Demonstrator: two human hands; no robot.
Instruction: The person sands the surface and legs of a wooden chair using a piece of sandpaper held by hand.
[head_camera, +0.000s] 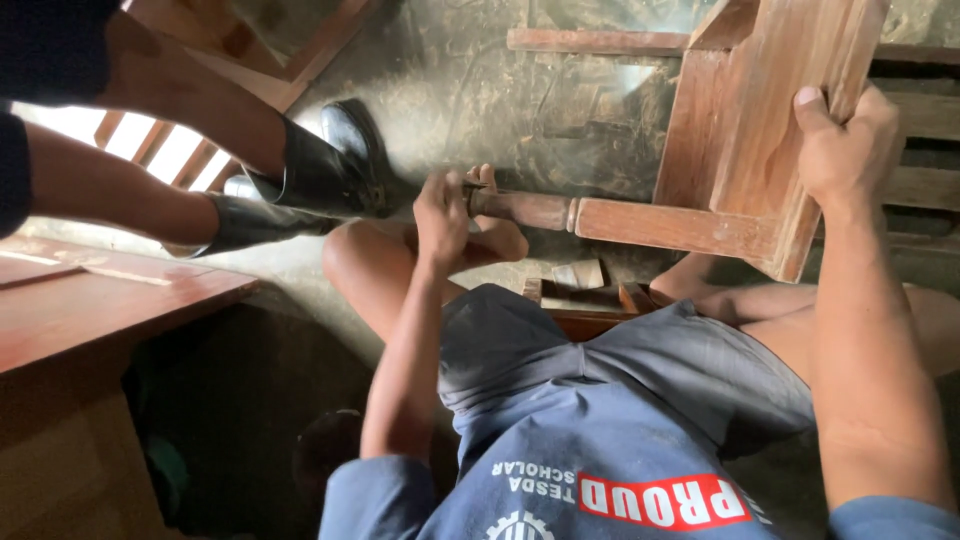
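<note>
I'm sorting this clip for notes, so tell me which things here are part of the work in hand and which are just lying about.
In hand:
- wooden furniture piece, gripped at its board by the right hand
- its rounded leg end, gripped by the left hand

Lying about:
- wood offcuts on the floor between the knees
- reddish wooden tabletop
- another person's black boots

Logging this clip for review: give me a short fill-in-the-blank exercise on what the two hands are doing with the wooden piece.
1. The left hand wraps around the rounded ____ of the wooden furniture frame.
2. The right hand grips the frame's flat ____ panel.
3. Another person's black ____ stand on the floor to the left.

Missing words: leg; wooden; boots
</note>
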